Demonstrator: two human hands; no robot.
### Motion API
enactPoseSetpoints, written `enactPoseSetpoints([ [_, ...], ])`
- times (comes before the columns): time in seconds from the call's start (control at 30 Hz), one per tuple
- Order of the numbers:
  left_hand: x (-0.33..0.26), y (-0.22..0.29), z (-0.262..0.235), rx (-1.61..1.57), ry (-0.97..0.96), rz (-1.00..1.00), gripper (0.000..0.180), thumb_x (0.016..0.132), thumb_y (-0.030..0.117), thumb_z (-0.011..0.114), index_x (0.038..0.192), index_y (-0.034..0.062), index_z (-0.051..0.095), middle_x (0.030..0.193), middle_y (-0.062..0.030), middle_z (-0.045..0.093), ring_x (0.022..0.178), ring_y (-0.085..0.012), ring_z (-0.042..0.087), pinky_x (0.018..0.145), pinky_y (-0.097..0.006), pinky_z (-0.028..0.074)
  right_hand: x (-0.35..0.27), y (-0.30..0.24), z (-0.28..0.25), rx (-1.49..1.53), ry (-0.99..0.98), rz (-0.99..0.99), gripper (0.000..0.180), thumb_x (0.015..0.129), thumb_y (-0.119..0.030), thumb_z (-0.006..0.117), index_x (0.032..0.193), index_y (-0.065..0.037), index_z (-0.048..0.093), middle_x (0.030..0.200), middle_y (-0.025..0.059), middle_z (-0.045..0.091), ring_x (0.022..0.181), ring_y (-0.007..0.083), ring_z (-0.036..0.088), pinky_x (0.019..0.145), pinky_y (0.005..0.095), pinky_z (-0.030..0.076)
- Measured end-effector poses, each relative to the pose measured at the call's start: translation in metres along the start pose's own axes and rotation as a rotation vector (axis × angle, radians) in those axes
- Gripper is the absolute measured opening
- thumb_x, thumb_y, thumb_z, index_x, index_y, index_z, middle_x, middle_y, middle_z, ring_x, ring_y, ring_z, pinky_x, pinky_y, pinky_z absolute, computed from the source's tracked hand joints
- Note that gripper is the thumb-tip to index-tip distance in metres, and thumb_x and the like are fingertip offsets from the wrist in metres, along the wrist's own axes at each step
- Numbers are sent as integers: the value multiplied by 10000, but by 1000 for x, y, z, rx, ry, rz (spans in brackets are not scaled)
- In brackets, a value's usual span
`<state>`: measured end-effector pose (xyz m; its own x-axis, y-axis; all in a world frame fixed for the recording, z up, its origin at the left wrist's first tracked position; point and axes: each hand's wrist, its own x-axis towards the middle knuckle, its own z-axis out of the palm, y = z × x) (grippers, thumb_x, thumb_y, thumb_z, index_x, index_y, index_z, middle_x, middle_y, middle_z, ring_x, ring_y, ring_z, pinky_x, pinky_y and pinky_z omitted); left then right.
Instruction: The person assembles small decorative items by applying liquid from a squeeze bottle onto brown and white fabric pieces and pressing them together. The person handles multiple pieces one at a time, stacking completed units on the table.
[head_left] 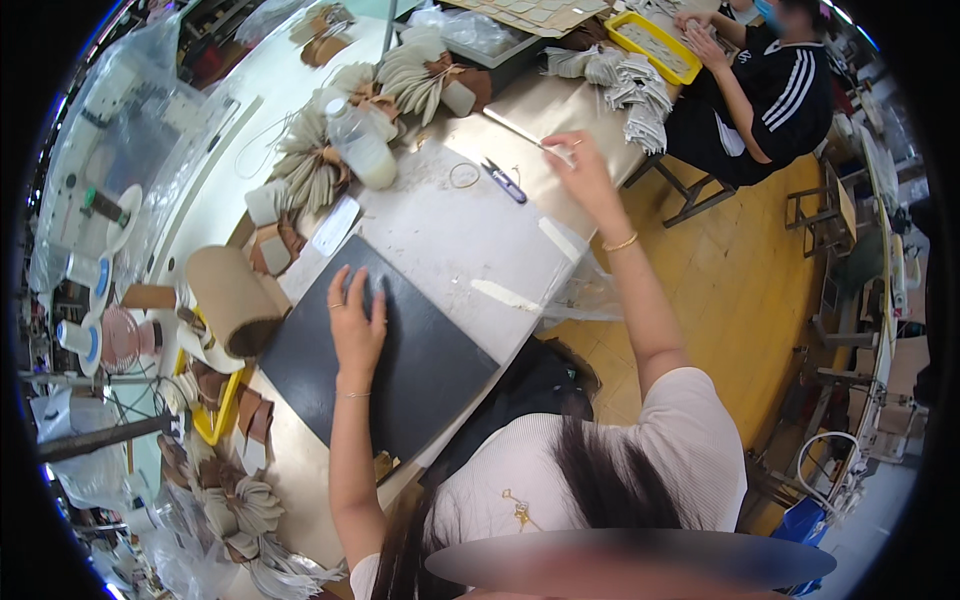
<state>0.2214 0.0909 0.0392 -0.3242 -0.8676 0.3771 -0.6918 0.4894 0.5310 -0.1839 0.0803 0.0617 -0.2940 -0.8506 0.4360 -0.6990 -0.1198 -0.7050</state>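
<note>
My left hand [357,325] lies on a dark, flat square board [430,350] with its fingers spread and nothing in them. Out to the right, my right hand [585,175] pinches one end of a slim white stick [513,126], whose other end points away over the table; its exact kind I cannot make out. Between the two hands are small purple-handled thread snips [505,182] and a thin ring-shaped band [464,176]. A translucent bottle with whitish liquid [362,148] stands beyond the board.
Fanned bundles of pale pieces [308,165] line the table's far side. A brown cardboard tube [232,300], thread spools [85,270] and a yellow basket [215,415] crowd the left. At the upper right, a co-worker [770,100] sits by a yellow tray [655,48].
</note>
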Motion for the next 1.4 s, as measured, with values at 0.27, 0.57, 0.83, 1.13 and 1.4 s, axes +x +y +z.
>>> enactPoseSetpoints([
  [0.27,8,10,36,295,-53,104,338,887,156,646,1214,74,625,1346,-186,507,1297,-368,441,1062,-487,352,118,121,-80,-618,105,144,322,825,-202,727,1132,-130,661,1215,146,575,1120,357,554,959,430,466],
  [0.57,11,16,33,294,-92,33,328,885,136,633,1210,92,630,1373,-163,495,1317,-347,430,1088,-462,327,188,137,-14,-1152,-148,143,795,736,-329,825,1412,-421,415,1547,17,291,1383,407,332,1019,730,325],
  [0.83,11,16,33,284,-92,21,333,858,134,657,1187,90,648,1357,-161,510,1307,-350,438,1071,-474,337,187,171,16,-1157,11,141,310,968,-249,481,1245,-321,598,1415,23,452,1336,349,396,973,744,333],
  [1.13,10,15,33,283,-115,15,334,885,130,631,1217,90,630,1391,-156,488,1325,-354,422,1093,-467,311,153,181,-10,-852,161,-279,524,806,-74,616,1290,-273,595,1288,69,568,1253,273,506,985,479,442],
  [1.4,11,16,32,287,-120,16,339,884,121,630,1222,90,628,1387,-157,489,1325,-356,420,1097,-467,312,94,105,4,-475,150,-480,722,638,84,702,1290,-216,620,1281,84,582,1219,301,539,1022,417,449],
])
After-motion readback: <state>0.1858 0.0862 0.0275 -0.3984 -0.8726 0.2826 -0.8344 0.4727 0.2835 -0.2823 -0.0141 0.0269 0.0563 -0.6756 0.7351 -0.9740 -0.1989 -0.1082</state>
